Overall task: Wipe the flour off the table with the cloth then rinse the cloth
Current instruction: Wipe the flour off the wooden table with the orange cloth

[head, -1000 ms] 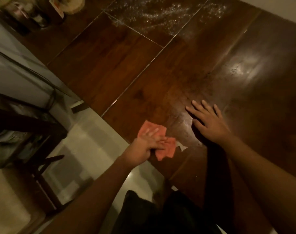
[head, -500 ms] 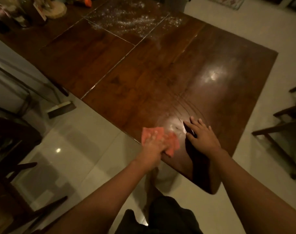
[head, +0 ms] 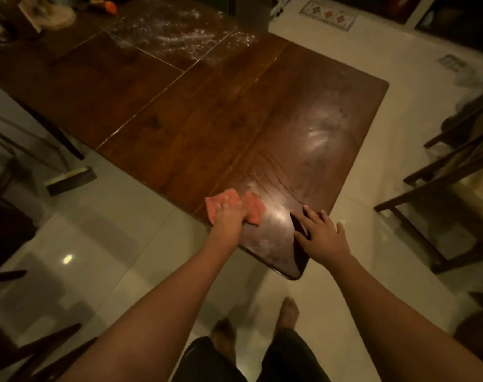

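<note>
A dark wooden table [head: 212, 106] fills the middle of the view. My left hand [head: 228, 215] presses an orange-pink cloth [head: 252, 206] onto its near left edge, fingers curled over the fabric. My right hand [head: 321, 234] lies flat with spread fingers on the near corner, a hand's width right of the cloth. A patch of white flour [head: 179, 31] is scattered at the table's far end. Faint wipe streaks [head: 314, 139] shine on the near board.
Jars and a round wooden board [head: 55, 16] stand at the far left end. A broom head [head: 70, 179] lies on the pale tiled floor, left of the table. Wooden chairs [head: 449, 172] stand to the right, more chair parts at lower left. My bare feet show below.
My head has pulled back, so the whole table end and floor show. Both hands have slid toward the table's near corner; the cloth stays under my left hand.
</note>
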